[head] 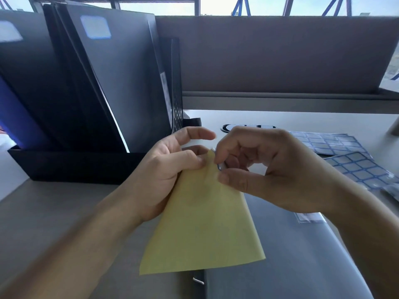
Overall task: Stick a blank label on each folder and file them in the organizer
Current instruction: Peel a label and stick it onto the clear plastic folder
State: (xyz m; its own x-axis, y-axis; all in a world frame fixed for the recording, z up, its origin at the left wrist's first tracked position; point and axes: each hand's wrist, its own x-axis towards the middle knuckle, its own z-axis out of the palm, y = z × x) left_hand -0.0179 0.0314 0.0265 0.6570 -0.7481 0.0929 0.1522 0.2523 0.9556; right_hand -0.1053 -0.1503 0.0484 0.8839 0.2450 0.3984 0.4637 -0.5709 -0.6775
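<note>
My left hand pinches the top edge of a yellow backing sheet held above the desk. At that sheet's upper corner, my right hand pinches a blue-edged label between thumb and forefinger. Under the sheet a grey folder lies flat on the desk. To the left, the black organizer holds several dark folders standing upright, the front one bearing a blank label.
Two sheets of blue-bordered labels lie on the white desk at the right. A grey partition runs along the back. A blue folder stands at the organizer's left end.
</note>
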